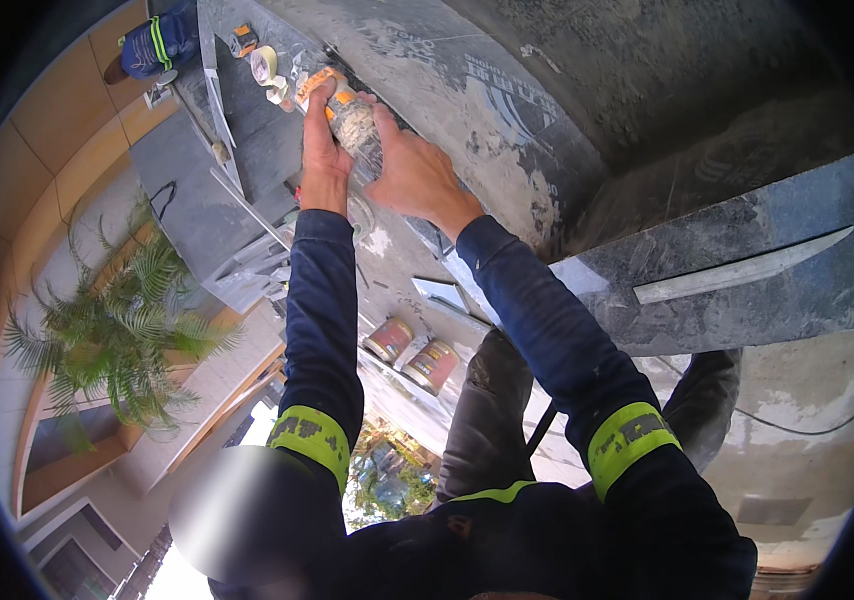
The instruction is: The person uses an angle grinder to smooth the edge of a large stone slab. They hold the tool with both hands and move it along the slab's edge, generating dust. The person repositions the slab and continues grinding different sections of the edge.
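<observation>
Both hands grip one dusty power tool (355,125) with a dark body and orange parts, at upper centre. It looks like an angle grinder; its working end cannot be made out. My left hand (323,155) is closed round its left side, thumb toward the orange end. From the right, my right hand (417,172) wraps its body, fingers partly hidden. The tool is beside the edge of a large dark slab (447,75) covered with worn, printed film. Just beyond my left hand are a roll of tape (263,65) and an orange-and-black tape measure (242,40).
A pale, pointed strip (747,268) lies on a dark ledge at right. Two reddish cans (431,366) stand below my forearms. Thin offcuts lean at left near a palm plant (122,335). Another person's blue sleeve (159,45) shows at upper left. A cable runs over the right floor.
</observation>
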Available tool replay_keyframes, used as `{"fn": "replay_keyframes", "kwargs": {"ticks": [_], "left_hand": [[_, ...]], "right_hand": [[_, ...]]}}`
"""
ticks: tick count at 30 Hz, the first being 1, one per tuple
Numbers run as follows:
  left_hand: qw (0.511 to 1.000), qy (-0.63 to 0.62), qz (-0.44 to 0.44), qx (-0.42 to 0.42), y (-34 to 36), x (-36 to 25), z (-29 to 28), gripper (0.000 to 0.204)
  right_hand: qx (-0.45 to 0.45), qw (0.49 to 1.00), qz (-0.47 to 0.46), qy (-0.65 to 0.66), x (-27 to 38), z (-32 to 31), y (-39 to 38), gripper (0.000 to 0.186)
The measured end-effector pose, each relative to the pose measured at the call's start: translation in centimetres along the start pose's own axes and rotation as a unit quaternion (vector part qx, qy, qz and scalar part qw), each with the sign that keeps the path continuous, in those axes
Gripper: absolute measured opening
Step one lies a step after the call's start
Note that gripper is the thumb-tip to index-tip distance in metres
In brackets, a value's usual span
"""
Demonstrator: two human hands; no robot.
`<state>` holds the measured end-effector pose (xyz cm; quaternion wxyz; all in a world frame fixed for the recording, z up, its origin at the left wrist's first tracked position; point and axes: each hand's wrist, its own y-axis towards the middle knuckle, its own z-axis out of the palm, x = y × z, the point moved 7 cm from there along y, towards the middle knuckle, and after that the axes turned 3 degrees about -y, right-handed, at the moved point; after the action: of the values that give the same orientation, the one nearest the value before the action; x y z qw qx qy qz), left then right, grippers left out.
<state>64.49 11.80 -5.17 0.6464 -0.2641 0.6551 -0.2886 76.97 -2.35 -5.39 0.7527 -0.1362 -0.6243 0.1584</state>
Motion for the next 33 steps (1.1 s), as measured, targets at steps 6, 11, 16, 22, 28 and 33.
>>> {"fn": "replay_keyframes", "kwargs": {"ticks": [6,11,16,22,28,33], "left_hand": [[1.0,-0.001,0.016,-0.016,0.2,-0.4,-0.1,0.037],[1.0,-0.01,0.026,-0.014,0.5,-0.5,-0.2,0.037],[0.999,-0.004,0.029,-0.032,0.5,-0.5,-0.4,0.038],[1.0,0.024,0.016,-0.008,0.5,0.0,-0.8,0.037],[1.0,0.003,0.013,-0.003,0.6,0.4,-1.0,0.04],[0.999,0.025,0.029,0.005,-0.4,0.5,-0.5,0.034]], "right_hand": [[0.007,1.0,0.004,-0.001,0.2,-0.2,0.3,0.121],[0.005,1.0,0.011,-0.011,0.3,-0.1,0.6,0.12],[0.013,1.0,0.015,-0.016,0.5,-0.2,0.7,0.119],[0.015,1.0,0.015,-0.015,0.2,-0.3,-0.1,0.118],[0.006,1.0,0.007,-0.015,-0.2,-0.2,-0.6,0.108],[0.006,1.0,0.006,-0.019,-0.3,-0.3,-1.1,0.107]]}}
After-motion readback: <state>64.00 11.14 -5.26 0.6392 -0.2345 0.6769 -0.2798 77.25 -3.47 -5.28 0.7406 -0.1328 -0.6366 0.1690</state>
